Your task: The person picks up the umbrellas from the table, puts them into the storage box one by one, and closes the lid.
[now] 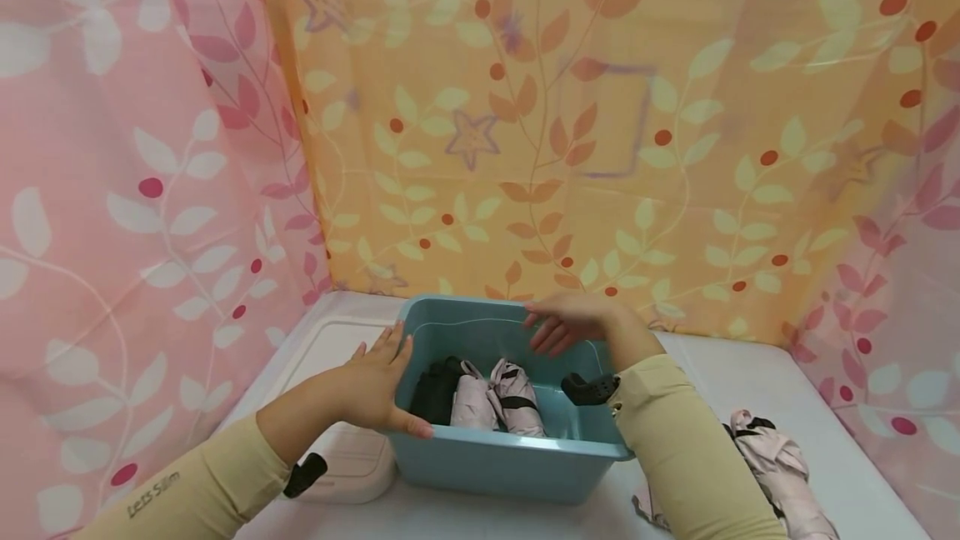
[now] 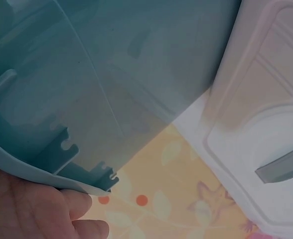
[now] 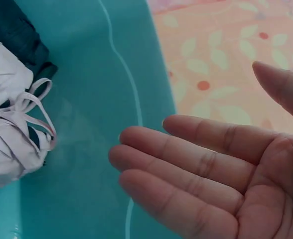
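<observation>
Teal bin [image 1: 495,457] between left hand [image 1: 378,386] and right hand [image 1: 566,323]

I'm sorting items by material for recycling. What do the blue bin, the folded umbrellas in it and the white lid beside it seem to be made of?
The blue bin looks like moulded plastic, smooth and slightly translucent, with moulded ribs under its rim. The folded umbrellas seem thin woven fabric, creased and matte, bound with straps. The white lid appears to be rigid plastic with pressed panels.
</observation>
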The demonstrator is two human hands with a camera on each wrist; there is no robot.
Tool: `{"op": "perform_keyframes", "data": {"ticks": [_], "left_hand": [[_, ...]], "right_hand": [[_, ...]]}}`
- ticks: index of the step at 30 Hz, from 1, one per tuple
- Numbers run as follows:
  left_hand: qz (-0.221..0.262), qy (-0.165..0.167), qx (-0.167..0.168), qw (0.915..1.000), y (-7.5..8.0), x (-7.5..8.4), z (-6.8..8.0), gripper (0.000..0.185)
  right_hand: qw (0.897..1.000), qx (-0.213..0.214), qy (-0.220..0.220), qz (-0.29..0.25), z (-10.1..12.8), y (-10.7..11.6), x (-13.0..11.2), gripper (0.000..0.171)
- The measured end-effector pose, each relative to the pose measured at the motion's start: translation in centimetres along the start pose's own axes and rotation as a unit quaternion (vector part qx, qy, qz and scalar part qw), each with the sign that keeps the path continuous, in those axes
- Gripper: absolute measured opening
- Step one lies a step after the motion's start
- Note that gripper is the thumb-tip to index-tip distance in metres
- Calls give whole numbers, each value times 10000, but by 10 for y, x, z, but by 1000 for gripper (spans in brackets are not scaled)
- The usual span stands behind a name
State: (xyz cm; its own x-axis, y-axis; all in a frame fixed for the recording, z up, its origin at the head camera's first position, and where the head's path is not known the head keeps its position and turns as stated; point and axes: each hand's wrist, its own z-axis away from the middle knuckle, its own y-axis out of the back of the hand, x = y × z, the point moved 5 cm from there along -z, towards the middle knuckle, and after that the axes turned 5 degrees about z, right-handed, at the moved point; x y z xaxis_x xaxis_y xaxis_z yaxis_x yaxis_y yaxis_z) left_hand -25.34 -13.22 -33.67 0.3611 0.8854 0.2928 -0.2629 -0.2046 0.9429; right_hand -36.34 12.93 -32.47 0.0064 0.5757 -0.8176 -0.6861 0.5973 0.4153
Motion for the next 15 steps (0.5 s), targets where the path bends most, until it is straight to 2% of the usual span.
{"op": "perform_keyframes", "data": {"ticks": [7, 15], "left_hand": [[-20, 12, 2, 10000, -1, 0, 0, 127], [52, 68, -65, 9999, 0, 0, 1, 126]], "right_hand": [[9990, 203, 330, 235, 22, 12, -5, 61], [9958, 552, 575, 442, 62, 22, -2, 50]]}}
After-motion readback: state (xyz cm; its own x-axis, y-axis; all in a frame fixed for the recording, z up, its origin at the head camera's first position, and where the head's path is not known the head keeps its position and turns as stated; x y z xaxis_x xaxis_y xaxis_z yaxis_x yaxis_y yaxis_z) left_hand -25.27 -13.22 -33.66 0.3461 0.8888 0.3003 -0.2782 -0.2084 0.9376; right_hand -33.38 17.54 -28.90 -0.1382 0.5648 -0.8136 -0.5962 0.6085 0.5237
